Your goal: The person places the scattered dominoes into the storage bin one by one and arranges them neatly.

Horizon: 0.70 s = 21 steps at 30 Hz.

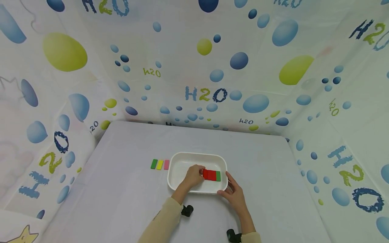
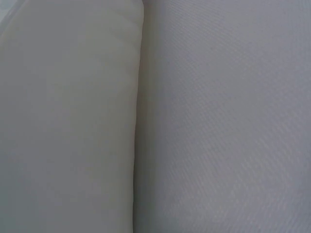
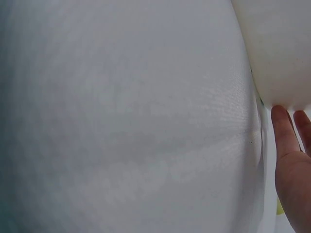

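A shallow white tray [image 1: 185,158] lies on the table. Inside it, flat red tiles [image 1: 211,175] sit side by side, with a green tile [image 1: 218,176] at their right end. My left hand [image 1: 193,176] reaches into the tray, its curled fingers pinching the leftmost red tile, partly hidden by the fingertips. At the tray's right front corner, my right hand [image 1: 235,194] touches the outside with thumb and fingers spread. The right wrist view shows fairly straight fingers [image 3: 285,128] against the tray's outer wall [image 3: 282,58]. Neither hand's work on the tiles shows in the left wrist view.
Left of the tray, a green tile [image 1: 154,164], a yellow tile [image 1: 159,164] and a pink tile [image 1: 166,164] lie in a row on the white-covered table [image 1: 121,189]. Black wrist cameras [image 1: 187,211] are worn at the sleeves. Patterned curtains [image 1: 170,60] surround the table.
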Motion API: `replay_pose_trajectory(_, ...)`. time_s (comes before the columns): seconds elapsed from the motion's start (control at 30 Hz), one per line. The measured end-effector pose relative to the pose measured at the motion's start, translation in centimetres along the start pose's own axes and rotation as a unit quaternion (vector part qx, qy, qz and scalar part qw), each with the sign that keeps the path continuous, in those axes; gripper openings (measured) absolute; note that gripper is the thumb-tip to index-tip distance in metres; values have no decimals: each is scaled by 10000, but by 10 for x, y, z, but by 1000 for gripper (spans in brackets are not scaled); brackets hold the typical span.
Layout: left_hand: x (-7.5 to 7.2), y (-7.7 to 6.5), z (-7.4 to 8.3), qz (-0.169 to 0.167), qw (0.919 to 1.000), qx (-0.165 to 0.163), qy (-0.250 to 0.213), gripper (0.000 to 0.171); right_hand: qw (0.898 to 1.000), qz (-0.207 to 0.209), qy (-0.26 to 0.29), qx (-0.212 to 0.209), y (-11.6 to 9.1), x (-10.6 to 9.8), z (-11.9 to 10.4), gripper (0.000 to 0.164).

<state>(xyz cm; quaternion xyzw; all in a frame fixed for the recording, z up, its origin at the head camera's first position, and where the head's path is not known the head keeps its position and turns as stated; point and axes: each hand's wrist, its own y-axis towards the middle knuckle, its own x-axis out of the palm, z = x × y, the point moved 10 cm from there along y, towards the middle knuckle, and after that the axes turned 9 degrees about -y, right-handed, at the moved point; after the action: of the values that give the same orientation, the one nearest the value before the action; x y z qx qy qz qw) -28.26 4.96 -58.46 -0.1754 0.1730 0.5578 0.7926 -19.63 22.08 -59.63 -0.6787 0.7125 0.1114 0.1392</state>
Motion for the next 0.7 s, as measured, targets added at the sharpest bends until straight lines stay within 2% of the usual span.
replay_pose_trajectory(0.37,1,-1,2,-41,10000,62,39,44,9998,-126,105,89,-3,1,-12,88)
replay_pose_trajectory(0.7,1,-3,8,-81,9993,292,199,48,10000,14,-3,-23,1,0,3,88)
